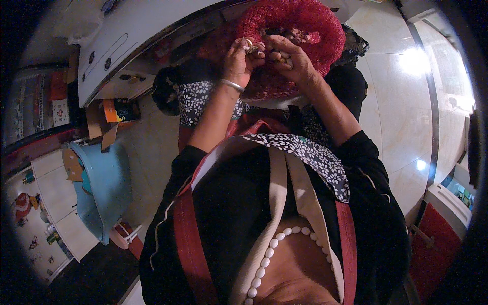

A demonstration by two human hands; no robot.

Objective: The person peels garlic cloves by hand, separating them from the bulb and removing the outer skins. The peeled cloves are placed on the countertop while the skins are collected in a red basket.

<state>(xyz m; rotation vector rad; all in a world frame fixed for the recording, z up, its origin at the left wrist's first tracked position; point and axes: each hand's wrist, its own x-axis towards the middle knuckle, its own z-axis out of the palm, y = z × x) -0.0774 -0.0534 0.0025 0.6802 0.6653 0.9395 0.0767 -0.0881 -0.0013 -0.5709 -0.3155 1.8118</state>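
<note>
A red mesh bag [263, 82] lies before me, its rolled mouth spread wide. Inside the opening are several small pinkish-brown pieces [299, 36] that look like garlic cloves. Over the near side of the bag, my left hand [241, 61] pinches a small pale clove [249, 42] between thumb and fingers, with papery brown bits against it. My right hand [291, 59] is close beside it, fingers curled around several yellowish cloves [283, 60]. Its fingertips point toward the left hand; whether they touch the left hand's clove cannot be told. A silver bangle [231, 85] circles the left wrist.
A white cabinet or appliance front [126, 49] stands at the upper left. Below it are an open cardboard box [95, 122] and a blue plastic bin [110, 179]. A black plastic bag [352, 45] sits right of the mesh bag. Pale floor tiles [396, 99] extend rightward.
</note>
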